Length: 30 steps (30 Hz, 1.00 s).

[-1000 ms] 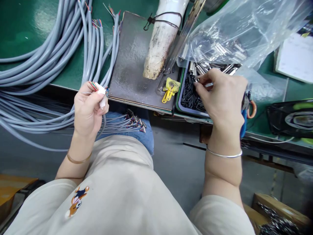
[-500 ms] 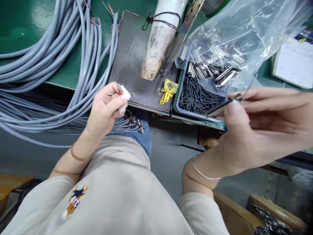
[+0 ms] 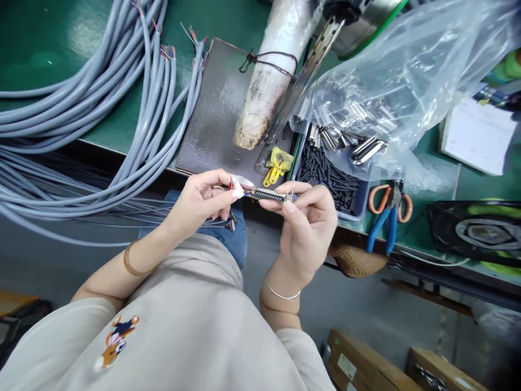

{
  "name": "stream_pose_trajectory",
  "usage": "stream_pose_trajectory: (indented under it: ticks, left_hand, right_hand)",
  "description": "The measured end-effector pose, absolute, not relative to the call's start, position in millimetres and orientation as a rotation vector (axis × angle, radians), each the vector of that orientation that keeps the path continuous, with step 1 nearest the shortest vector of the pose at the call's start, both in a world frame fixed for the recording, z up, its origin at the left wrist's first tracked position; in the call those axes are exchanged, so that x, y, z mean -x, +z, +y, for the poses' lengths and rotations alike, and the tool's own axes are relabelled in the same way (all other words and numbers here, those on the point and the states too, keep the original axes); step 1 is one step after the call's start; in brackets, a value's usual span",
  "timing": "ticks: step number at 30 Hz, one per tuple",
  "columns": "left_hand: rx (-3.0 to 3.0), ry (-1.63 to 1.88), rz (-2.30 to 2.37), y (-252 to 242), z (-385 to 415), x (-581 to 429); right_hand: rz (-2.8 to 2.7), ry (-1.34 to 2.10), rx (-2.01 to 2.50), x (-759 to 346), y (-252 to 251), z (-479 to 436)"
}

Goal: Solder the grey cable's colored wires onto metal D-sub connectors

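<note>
My left hand (image 3: pixel 205 198) is closed in a pinch on the thin coloured wires (image 3: pixel 232 183) of a cable end. White wrapping (image 3: pixel 237 190) shows at its fingertips. My right hand (image 3: pixel 309 222) grips a metal multi-pin connector (image 3: pixel 267 194), with a thin wire-like strand standing up by its fingertips. The connector's left end is right by the wires at my left fingertips; whether they touch, I cannot tell. Finished-looking cable ends with connectors (image 3: pixel 232 220) hang over my lap below.
Grey cables (image 3: pixel 150 108) lie at left. A dark board (image 3: pixel 215 103) bears a wrapped white roll (image 3: pixel 264 81) and yellow clip (image 3: pixel 274 169). Right stand a bin (image 3: pixel 353 213) of black tubes (image 3: pixel 325 176), a plastic bag (image 3: pixel 366 103) of connectors, cutters (image 3: pixel 382 228) and a fan (image 3: pixel 480 233).
My right hand has brought the connector leftward from above the bin's right side to my left hand. My left hand has shifted slightly right and down with the wires.
</note>
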<state>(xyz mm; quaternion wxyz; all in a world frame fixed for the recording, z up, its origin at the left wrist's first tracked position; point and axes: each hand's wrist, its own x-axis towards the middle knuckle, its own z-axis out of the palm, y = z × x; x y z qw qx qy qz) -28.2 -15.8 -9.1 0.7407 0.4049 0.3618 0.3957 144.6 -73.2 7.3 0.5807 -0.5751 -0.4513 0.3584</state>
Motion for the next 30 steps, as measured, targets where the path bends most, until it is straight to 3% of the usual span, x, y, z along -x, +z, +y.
stream_pose_trajectory:
  ticks: [8,24,30]
  left_hand:
    - [-0.88,0.835,0.721,-12.3,-19.6,27.9]
    - [-0.763,0.908,0.772,-9.4,-17.7,24.1]
    - [-0.66,0.838,0.717,-7.4,-19.2,22.2]
  right_hand:
    - [-0.957,0.991,1.219,-137.4,-4.2,-69.4]
    - [-1.288,0.101,1.474,-131.5,-7.3,-76.4]
    - [-1.379,0.32,1.502,-133.7,-5.5,-77.0]
